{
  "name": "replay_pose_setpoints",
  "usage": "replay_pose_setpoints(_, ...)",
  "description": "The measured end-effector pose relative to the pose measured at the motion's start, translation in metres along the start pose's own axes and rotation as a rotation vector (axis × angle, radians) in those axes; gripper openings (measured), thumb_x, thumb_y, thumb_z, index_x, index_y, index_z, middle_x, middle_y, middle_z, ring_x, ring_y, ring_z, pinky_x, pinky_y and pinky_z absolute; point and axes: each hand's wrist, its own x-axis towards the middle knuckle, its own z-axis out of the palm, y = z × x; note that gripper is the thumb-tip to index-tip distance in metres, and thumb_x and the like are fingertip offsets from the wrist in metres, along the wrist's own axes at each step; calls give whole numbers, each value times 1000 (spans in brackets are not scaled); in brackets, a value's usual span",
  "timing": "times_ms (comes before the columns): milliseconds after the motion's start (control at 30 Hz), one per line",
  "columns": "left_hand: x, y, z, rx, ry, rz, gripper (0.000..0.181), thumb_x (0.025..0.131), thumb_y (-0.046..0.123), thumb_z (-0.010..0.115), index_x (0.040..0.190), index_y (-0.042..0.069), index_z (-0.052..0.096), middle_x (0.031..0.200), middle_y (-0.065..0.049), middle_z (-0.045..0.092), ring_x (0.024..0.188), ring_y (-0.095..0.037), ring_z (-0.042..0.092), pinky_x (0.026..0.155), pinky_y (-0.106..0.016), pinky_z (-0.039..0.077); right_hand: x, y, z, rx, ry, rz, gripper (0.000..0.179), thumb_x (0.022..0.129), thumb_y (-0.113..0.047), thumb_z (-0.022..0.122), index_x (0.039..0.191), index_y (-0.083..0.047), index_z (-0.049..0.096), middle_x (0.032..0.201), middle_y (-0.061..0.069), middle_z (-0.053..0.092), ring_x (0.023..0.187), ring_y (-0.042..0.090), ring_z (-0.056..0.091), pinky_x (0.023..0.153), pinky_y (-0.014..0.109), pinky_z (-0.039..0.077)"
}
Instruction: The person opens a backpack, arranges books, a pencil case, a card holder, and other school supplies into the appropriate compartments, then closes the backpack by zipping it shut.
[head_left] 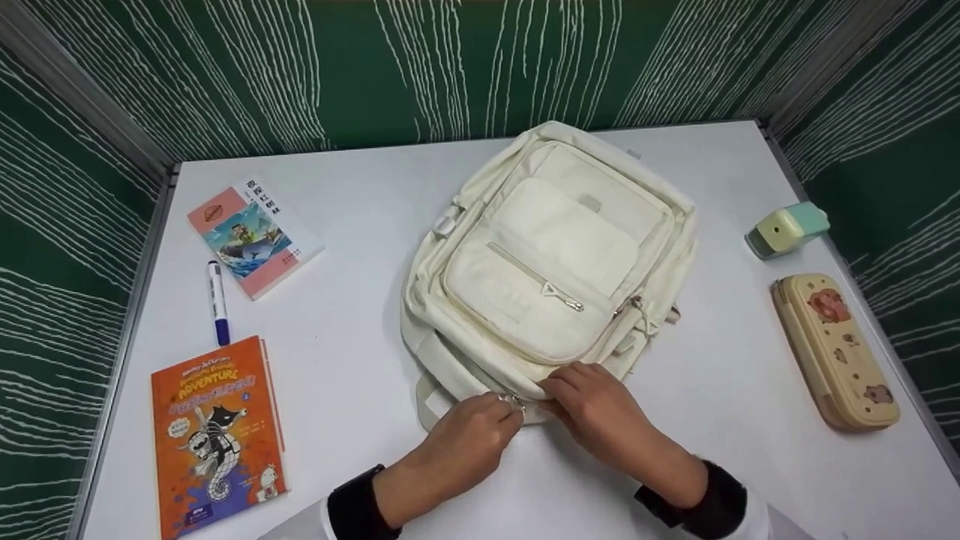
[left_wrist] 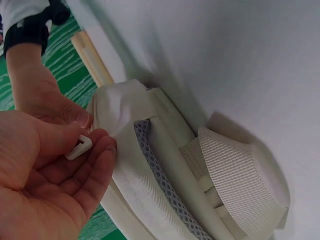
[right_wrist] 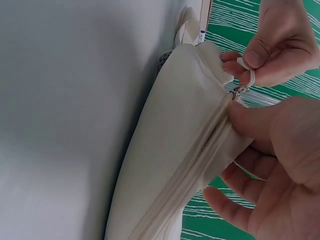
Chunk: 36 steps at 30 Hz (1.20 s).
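A cream backpack (head_left: 551, 262) lies flat mid-table, front pocket up, closed zip along its near edge. The right hand (head_left: 607, 420) pinches the fabric beside the zip, likely to steady it, while the left hand (head_left: 469, 435) pinches the white zipper pull (left_wrist: 80, 148)

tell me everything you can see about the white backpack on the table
The backpack is cream-white woven fabric, lying flat, front up, mid-table. It has a front pocket with a diagonal zipper, grey mesh padding and webbing straps at the near end. The main zipper looks closed. The left hand pinches the white zipper pull; the right hand grips the fabric beside it.
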Motion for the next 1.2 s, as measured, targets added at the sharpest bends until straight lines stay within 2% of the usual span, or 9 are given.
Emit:
replay_pose_setpoints(200,-3,-3,-4,-35,-10,-91,15,77,-9,71,75,6,69,68,-1,58,63,-12,53,56,-23,43,-6,9,-6,28,22,-29,36,67,7,88,94,-10,72,91,-1,70,86,19,65,72,35,53)
replay_pose_setpoints(300,-4,-7,-6,-69,-9,-134,18,76,-12,68,72,6,67,64,-1,56,61,-12,51,54,-23,42,-10,13,-9,56,31,-43,37,65,10,88,92,-11,71,90,-2,70,86,18,66,72,35,54)
replay_pose_setpoints(567,-10,-19,-12,-48,61,-182,20,67,-12,67,67,7,62,63,-2,53,60,-15,51,56,-27,45,-18,23,-15,85,12,-86,39,65,11,86,92,-13,71,92,-5,70,85,18,66,71,35,55)
replay_pose_setpoints(767,-18,-27,-19,-42,102,-226,23,67,-17,66,65,5,59,61,-2,51,59,-15,49,53,-26,45,-22,31,-18,90,8,-122,31,71,5,85,90,-15,70,92,-5,70,85,18,67,72,35,55)
replay_pose_setpoints(1033,-26,-34,-28,-43,67,-294,22,68,-17,64,65,4,60,59,-2,48,57,-14,48,51,-27,44,-23,36,-21,90,1,-155,20,78,-2,81,87,-15,68,90,-5,71,82,17,66,71,36,53)
replay_pose_setpoints(1200,-28,-40,-36,-55,36,-359,23,73,-18,63,64,3,61,57,-3,49,56,-12,44,48,-26,42,-24,39,-24,76,-8,-163,17,78,-3,77,85,-15,68,88,-5,71,82,16,66,71,35,52)
